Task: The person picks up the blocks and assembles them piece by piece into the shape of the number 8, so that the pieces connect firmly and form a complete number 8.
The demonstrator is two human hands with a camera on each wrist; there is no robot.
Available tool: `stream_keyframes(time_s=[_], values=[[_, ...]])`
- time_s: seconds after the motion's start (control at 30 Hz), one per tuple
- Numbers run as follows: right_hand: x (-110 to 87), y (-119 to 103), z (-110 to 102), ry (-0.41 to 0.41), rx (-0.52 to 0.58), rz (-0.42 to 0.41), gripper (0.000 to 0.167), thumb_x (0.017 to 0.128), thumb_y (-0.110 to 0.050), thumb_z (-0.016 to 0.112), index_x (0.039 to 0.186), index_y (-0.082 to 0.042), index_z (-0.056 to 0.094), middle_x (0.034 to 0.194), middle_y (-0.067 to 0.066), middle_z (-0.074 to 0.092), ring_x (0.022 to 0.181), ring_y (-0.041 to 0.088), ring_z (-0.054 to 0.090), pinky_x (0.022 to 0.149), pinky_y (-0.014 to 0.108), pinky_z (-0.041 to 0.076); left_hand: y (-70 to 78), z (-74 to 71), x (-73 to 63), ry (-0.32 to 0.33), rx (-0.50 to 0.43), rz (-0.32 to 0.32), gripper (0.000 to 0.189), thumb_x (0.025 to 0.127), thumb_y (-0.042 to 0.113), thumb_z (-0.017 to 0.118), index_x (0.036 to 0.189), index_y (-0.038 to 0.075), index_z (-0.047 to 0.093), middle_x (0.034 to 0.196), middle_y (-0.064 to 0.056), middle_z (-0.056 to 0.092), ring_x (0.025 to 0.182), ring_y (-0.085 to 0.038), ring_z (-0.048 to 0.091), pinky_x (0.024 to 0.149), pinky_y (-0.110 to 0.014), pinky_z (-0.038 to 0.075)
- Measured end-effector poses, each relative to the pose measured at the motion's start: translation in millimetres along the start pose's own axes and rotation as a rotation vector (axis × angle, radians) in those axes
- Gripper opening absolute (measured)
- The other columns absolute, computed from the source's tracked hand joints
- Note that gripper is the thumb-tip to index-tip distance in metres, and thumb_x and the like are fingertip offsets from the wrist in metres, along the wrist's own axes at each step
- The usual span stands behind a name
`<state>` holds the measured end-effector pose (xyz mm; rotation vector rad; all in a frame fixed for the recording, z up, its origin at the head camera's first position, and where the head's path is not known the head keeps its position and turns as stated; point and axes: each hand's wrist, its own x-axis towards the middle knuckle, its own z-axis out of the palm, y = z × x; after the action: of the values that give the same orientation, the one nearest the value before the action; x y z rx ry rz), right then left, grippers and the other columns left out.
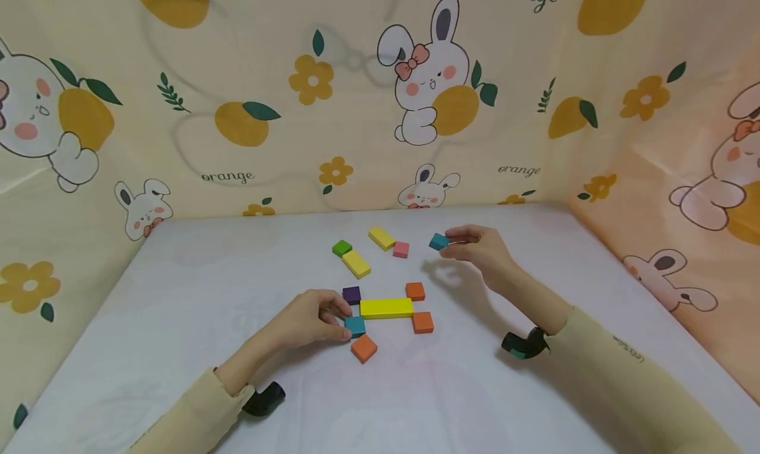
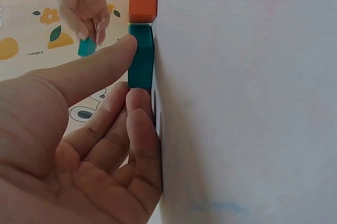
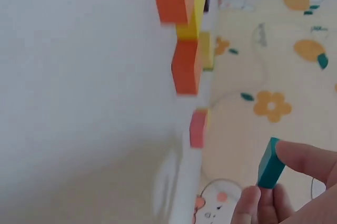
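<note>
My left hand (image 1: 310, 317) has its thumb and fingers around a teal block (image 1: 355, 326) lying on the table. In the left wrist view the thumb presses one face of that teal block (image 2: 141, 58) and the fingertips meet its near end. A purple block (image 1: 351, 295) lies just above this hand's fingers, and a long yellow block (image 1: 386, 308) is to their right. My right hand (image 1: 482, 251) pinches another teal block (image 1: 439, 241) above the table at the back right. The right wrist view shows this teal block (image 3: 270, 164) between thumb and fingertips.
Orange blocks (image 1: 415, 291) (image 1: 423, 322) sit at the long yellow block's right end; another orange block (image 1: 364, 348) lies turned in front. Farther back are a green block (image 1: 342, 247), yellow blocks (image 1: 356, 264) (image 1: 381, 238) and a pink block (image 1: 400, 250). Patterned cloth (image 1: 356, 111) stands behind the white table (image 1: 208, 276).
</note>
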<state>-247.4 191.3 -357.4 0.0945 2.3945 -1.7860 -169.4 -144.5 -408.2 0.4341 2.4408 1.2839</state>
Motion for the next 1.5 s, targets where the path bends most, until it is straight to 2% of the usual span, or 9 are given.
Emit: stream_keyframes(time_s=[0.23, 0.37, 0.67, 0.87, 1.07, 1.23, 1.37, 1.5], values=[[-38.9, 8, 9, -0.034, 0.027, 0.007, 0.049, 0.081, -0.011, 0.082, 0.125, -0.001, 0.062, 0.113, 0.014, 0.065, 0.097, 0.024, 0.061, 0.089, 0.026, 0.048, 0.1, 0.5, -0.8, -0.001, 0.003, -0.018, 0.03, 0.079, 0.021, 0.085, 0.102, 0.015, 0.067, 0.096, 0.003, 0.065, 0.081, -0.019, 0.06, 0.076, -0.031, 0.051], [-59.8, 14, 14, -0.047, 0.023, -0.001, 0.049, 0.08, -0.009, 0.083, 0.123, -0.001, 0.063, 0.108, 0.013, 0.066, 0.097, 0.024, 0.06, 0.089, 0.027, 0.048, 1.2, 0.6, -0.6, 0.005, 0.007, -0.013, 0.03, 0.079, 0.021, 0.085, 0.102, 0.014, 0.067, 0.096, 0.003, 0.066, 0.081, -0.019, 0.059, 0.076, -0.032, 0.051], [-89.7, 25, 19, -0.107, -0.001, 0.035, 0.046, 0.077, -0.011, 0.084, 0.118, -0.003, 0.065, 0.107, 0.013, 0.065, 0.099, 0.028, 0.058, 0.082, 0.03, 0.052, 3.0, 1.0, 1.6, 0.007, 0.01, -0.028, 0.031, 0.078, 0.02, 0.086, 0.102, 0.014, 0.067, 0.096, 0.003, 0.066, 0.081, -0.018, 0.06, 0.076, -0.031, 0.051], [-103.1, 28, 19, -0.148, -0.02, 0.021, 0.044, 0.076, -0.011, 0.084, 0.115, -0.003, 0.066, 0.101, 0.014, 0.065, 0.098, 0.029, 0.058, 0.077, 0.03, 0.052, 3.8, 0.4, 1.5, 0.006, 0.005, -0.028, 0.031, 0.078, 0.02, 0.085, 0.102, 0.014, 0.067, 0.096, 0.003, 0.066, 0.081, -0.018, 0.06, 0.076, -0.031, 0.051], [-113.6, 35, 24, -0.185, -0.057, 0.042, 0.043, 0.074, -0.01, 0.086, 0.112, -0.004, 0.066, 0.089, 0.015, 0.064, 0.083, 0.027, 0.059, 0.068, 0.03, 0.051, 4.1, 0.3, 0.7, 0.01, 0.004, -0.027, 0.03, 0.079, 0.019, 0.085, 0.102, 0.013, 0.067, 0.096, 0.003, 0.066, 0.081, -0.018, 0.06, 0.076, -0.032, 0.051], [-119.1, 43, 30, -0.236, -0.101, 0.05, 0.044, 0.073, -0.009, 0.087, 0.11, -0.003, 0.065, 0.084, 0.013, 0.063, 0.074, 0.024, 0.057, 0.063, 0.026, 0.049, 2.8, 0.3, -0.1, 0.012, 0.009, -0.025, 0.031, 0.078, 0.02, 0.085, 0.102, 0.014, 0.067, 0.095, 0.003, 0.066, 0.08, -0.018, 0.059, 0.075, -0.031, 0.051], [-119.3, 45, 34, -0.248, -0.143, 0.028, 0.045, 0.071, -0.008, 0.088, 0.109, -0.003, 0.065, 0.084, 0.011, 0.063, 0.071, 0.024, 0.058, 0.063, 0.026, 0.05, 1.8, 0.5, 0.5, 0.01, 0.006, -0.016, 0.03, 0.078, 0.02, 0.085, 0.102, 0.014, 0.067, 0.095, 0.003, 0.066, 0.08, -0.018, 0.06, 0.075, -0.031, 0.051], [-117.4, 47, 34, -0.242, -0.175, 0.005, 0.045, 0.069, -0.008, 0.09, 0.107, -0.003, 0.065, 0.092, 0.009, 0.065, 0.072, 0.025, 0.06, 0.065, 0.028, 0.052, 1.9, 0.7, 1.0, 0.006, 0.007, -0.005, 0.03, 0.079, 0.02, 0.085, 0.102, 0.013, 0.067, 0.095, 0.003, 0.066, 0.08, -0.018, 0.06, 0.076, -0.032, 0.051]])
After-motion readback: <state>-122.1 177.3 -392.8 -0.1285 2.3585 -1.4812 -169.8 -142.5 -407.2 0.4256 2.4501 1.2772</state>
